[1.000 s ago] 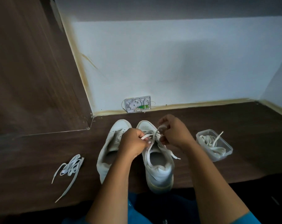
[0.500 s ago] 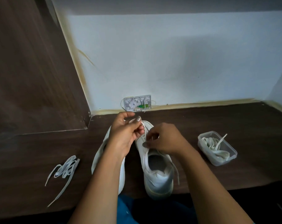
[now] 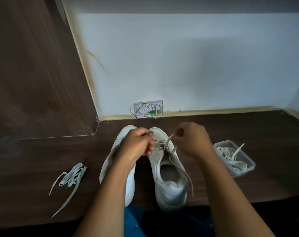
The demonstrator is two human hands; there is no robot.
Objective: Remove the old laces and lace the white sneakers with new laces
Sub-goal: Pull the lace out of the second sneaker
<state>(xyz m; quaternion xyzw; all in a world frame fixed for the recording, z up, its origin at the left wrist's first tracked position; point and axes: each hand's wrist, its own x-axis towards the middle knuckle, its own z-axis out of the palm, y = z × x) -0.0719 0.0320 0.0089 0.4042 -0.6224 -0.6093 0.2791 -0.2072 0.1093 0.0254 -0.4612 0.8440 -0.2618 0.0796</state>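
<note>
Table [image 3: 248, 134]: dark wood.
Right sneaker [image 3: 171, 189]: upright, centre, toe to wall.
Left sneaker [image 3: 130, 185]: just beside it, partly under the left forearm.
Left hand [image 3: 136, 144]: fingers curled at the right sneaker's eyelets, pinching the lace [image 3: 167, 142].
Right hand [image 3: 193, 139]: raised beside the toe, pinching the lace tip; the strand slants down from it into the eyelets.
Tub [image 3: 248, 161]: right of the sneakers, holding coiled laces.
Loose lace [image 3: 71, 175]: bundled, far left.

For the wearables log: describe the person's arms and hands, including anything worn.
The left hand and right hand are bare: no gloves, rings or watch visible. Both forearms are uncovered, with no sleeve in frame. Blue clothing shows between the arms.
</note>
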